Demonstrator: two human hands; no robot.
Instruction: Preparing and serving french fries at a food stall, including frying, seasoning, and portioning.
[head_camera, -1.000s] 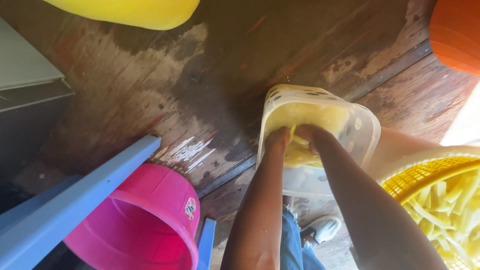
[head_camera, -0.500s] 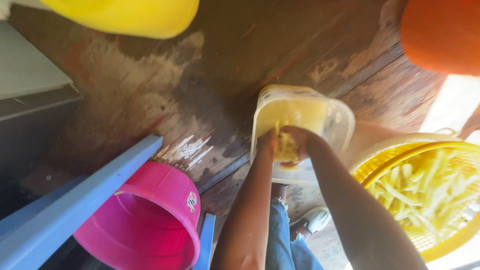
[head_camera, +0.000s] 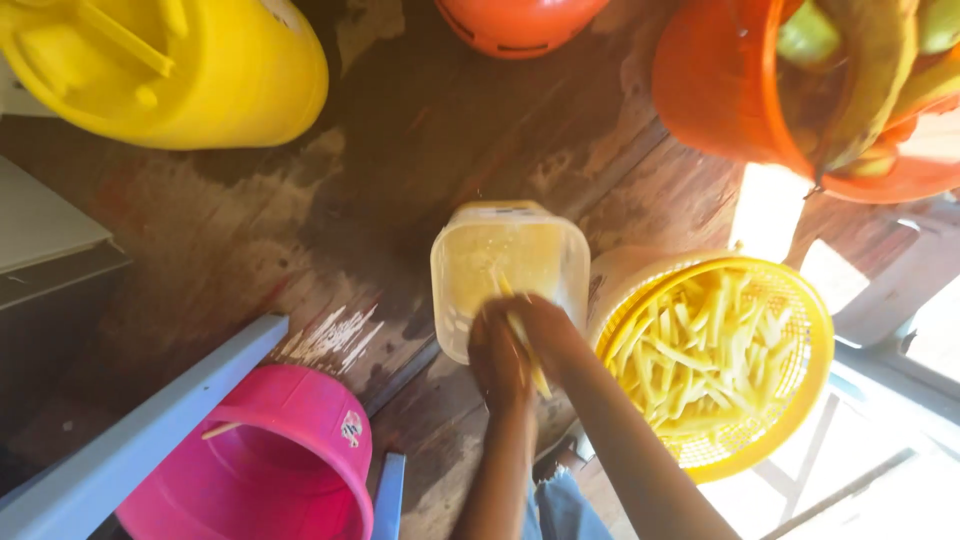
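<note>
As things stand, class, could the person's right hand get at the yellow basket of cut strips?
Probably yes. The right hand is at the clear tub, and the yellow basket sits right beside it, open-topped, with nothing between them.

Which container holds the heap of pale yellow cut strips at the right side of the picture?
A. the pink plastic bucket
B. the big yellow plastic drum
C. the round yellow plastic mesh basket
C: the pale yellow cut strips lie heaped inside the round yellow plastic mesh basket.
</note>
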